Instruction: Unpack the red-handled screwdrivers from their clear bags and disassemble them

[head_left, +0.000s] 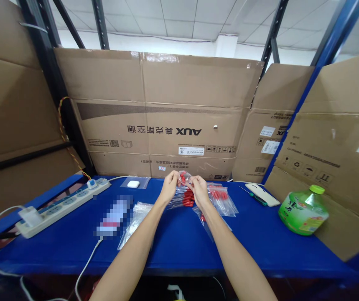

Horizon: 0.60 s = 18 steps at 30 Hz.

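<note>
My left hand [169, 186] and my right hand [199, 188] are raised together over the blue table [179, 246], both pinching the mouth of a small clear plastic bag [184, 177] with red pieces inside. Just below the hands lies a cluster of red-handled tools [188, 199]. To the right of my right hand rest more clear bags with red items [221, 198]. An empty-looking clear bag [135, 219] lies left of my left forearm.
A white power strip [62, 205] sits at the left with cords. A white earbud case [133, 184] lies on a bag near the back. A green bottle [304, 210], a phone [262, 194] and a screwdriver [254, 196] are at the right. Cardboard boxes [157, 113] wall the back.
</note>
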Motion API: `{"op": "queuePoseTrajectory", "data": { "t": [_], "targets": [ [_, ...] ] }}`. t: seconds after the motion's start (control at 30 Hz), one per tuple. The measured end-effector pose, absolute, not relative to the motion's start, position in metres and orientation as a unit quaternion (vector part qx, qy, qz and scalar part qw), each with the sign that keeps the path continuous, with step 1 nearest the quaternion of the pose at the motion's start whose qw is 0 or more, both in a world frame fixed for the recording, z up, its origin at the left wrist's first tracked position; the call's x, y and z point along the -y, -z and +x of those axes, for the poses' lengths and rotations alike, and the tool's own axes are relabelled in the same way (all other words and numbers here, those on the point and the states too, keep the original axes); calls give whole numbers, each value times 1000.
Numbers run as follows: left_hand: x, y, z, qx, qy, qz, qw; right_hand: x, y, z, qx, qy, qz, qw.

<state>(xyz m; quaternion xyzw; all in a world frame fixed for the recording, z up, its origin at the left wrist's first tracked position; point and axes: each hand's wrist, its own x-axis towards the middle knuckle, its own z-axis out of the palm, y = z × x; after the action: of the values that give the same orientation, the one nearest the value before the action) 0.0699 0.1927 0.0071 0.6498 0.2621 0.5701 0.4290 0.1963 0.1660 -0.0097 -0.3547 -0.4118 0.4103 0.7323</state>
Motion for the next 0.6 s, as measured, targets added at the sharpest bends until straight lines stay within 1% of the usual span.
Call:
{"op": "queuePoseTrajectory", "data": {
  "t": [0.07, 0.2, 0.3, 0.37, 0.5, 0.6],
  "targets": [
    [-189, -10, 70, -262, -559, 673, 408, -165, 7, 203, 449, -376, -377, 717],
    [-179, -17, 73, -306, -554, 697, 337, -164, 5, 209, 530, -257, -420, 691],
    [-176, -20, 72, -334, -540, 722, 274, -161, 4, 208, 565, -216, -419, 677],
    [-176, -20, 70, -353, -530, 735, 232, -158, 4, 207, 604, -196, -421, 648],
    [-176, -19, 67, -401, -507, 746, 159, -156, 5, 209, 695, -97, -432, 567],
    [-174, -18, 66, -411, -482, 766, 110, -159, 8, 210, 700, -101, -455, 541]
  ]
}}
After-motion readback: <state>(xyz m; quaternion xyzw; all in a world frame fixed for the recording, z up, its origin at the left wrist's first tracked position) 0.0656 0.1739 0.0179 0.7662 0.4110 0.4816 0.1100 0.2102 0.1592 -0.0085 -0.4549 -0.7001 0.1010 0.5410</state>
